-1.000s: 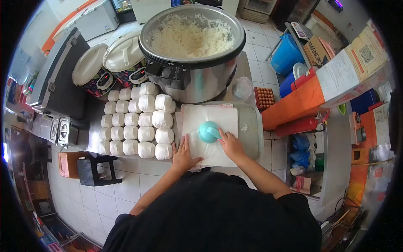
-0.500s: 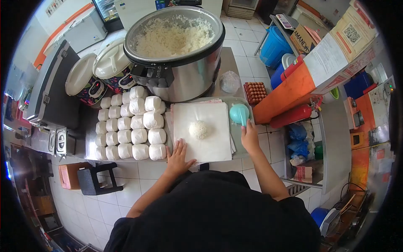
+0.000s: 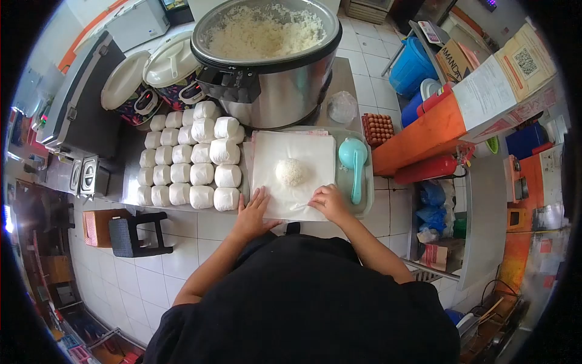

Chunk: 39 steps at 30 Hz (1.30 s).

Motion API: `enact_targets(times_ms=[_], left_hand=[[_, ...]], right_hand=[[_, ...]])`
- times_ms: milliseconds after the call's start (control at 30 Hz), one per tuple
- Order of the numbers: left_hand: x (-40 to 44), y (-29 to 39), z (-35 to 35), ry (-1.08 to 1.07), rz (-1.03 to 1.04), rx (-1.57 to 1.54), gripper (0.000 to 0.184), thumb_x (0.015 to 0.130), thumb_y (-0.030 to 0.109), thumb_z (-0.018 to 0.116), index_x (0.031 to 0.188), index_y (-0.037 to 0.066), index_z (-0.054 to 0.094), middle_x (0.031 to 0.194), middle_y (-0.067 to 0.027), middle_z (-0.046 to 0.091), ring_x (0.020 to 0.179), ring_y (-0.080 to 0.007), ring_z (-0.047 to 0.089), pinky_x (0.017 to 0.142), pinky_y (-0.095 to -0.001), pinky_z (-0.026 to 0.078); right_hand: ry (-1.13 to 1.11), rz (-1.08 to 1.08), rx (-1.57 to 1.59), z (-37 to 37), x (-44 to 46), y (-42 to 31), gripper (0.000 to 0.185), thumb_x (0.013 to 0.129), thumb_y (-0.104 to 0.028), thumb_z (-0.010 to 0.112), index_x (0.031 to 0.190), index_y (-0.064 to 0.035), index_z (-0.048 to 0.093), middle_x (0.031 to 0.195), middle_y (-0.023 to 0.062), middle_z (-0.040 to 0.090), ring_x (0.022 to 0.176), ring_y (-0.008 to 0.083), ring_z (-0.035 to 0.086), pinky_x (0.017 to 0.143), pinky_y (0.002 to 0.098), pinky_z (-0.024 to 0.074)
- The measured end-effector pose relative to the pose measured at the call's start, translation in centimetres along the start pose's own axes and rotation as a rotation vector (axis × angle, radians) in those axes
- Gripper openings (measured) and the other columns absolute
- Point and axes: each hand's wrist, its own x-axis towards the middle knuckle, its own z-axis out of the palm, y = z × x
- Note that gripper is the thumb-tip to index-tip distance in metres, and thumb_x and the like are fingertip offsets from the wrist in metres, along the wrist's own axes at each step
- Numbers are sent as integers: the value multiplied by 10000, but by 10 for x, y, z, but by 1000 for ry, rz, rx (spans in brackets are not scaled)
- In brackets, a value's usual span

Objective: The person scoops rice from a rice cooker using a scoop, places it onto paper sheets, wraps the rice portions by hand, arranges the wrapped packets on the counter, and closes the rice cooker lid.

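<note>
A round mound of cooked white rice (image 3: 289,172) sits in the middle of a stack of white paper sheets (image 3: 315,147). My left hand (image 3: 253,213) lies at the near left corner of the paper, open with fingers spread. At the near right part of the stack my right hand (image 3: 329,202) is closed, its fingertips pinching the top sheet, which wrinkles there. Just right of the paper a turquoise scoop (image 3: 356,167) rests on a pale tray (image 3: 365,209), its handle toward me.
Rows of white paper-wrapped parcels (image 3: 179,172) fill the table's left side. A large steel rice cooker (image 3: 282,97) full of rice stands behind the paper. Two patterned cookers (image 3: 131,106) are back left. A plastic bag (image 3: 342,107), an egg tray (image 3: 378,128) and an orange pillar (image 3: 418,142) stand right.
My right hand has let go of the scoop, leaving it on the tray, and has moved left onto the paper. My left hand stays at the paper's corner. The view has shifted slightly.
</note>
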Motion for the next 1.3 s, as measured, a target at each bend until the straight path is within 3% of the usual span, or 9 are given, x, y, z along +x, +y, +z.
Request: enact_targets(times_ms=[233, 333, 433, 533, 600, 667, 967, 1200, 1300], left_hand=[[12, -11, -7, 48, 172, -58, 586, 784, 434, 664, 1246, 96, 538, 1383, -95, 456, 1315, -232, 387, 1089, -556, 196], [25, -21, -8, 110, 119, -201, 401, 803, 289, 662, 1150, 95, 609, 1181, -91, 612, 1150, -257, 544, 1060, -530, 276], [46, -14, -27, 237, 98, -301, 242, 825, 205, 639, 1020, 63, 661, 964, -135, 672, 937, -300, 632, 923, -449, 429], [73, -8, -43, 246, -183, -558, 261, 863, 251, 631, 925, -2, 653, 775, -199, 656, 729, -327, 651, 644, -376, 485], [98, -9, -51, 185, -350, -626, 296, 861, 277, 633, 930, -10, 644, 768, -209, 650, 727, -330, 649, 645, -382, 482], [117, -24, -29, 201, -443, -757, 300, 846, 289, 624, 944, 5, 631, 700, -251, 612, 692, -394, 619, 626, -431, 482], [86, -23, -20, 160, -137, -279, 166, 822, 161, 571, 869, 2, 557, 742, -264, 607, 743, -446, 598, 667, -511, 471], [66, -14, -33, -49, -249, -30, 281, 808, 204, 629, 1009, 33, 533, 815, -203, 640, 712, -417, 622, 630, -499, 498], [83, -17, -58, 78, -134, 1, 409, 783, 239, 672, 1116, 59, 517, 1019, -190, 613, 830, -366, 629, 699, -456, 519]], right_hand=[[-147, 358, 215, -10, 20, 0, 171, 767, -261, 696, 798, -95, 716, 848, 51, 658, 921, 245, 560, 795, 339, 439], [-79, 323, 181, -35, 33, -25, 169, 792, -239, 665, 855, -85, 699, 855, 77, 656, 945, 259, 576, 804, 352, 447], [132, -134, -203, -56, 42, -55, 191, 811, -228, 642, 916, -70, 666, 840, 108, 646, 927, 269, 589, 792, 366, 454], [81, -178, -218, -47, 49, -28, 219, 829, -245, 634, 936, -54, 640, 782, 117, 636, 848, 279, 616, 734, 360, 464], [-3, 317, 258, -42, 62, -10, 231, 852, -270, 620, 907, -46, 633, 725, 116, 624, 742, 286, 620, 682, 366, 465], [-4, 447, 308, -33, 80, 3, 241, 868, -273, 600, 878, -33, 626, 710, 125, 622, 695, 288, 616, 653, 366, 464], [-68, 700, 246, 0, 56, -6, 307, 889, -288, 560, 833, 10, 611, 693, 195, 607, 690, 331, 623, 642, 420, 467], [-154, 459, -174, 3, 49, -6, 281, 790, -269, 676, 929, -35, 606, 807, 168, 608, 811, 342, 595, 715, 431, 473], [-111, 243, -356, -21, 85, -5, 404, 672, -322, 771, 929, -56, 609, 1049, 138, 582, 1024, 315, 538, 844, 385, 450]])
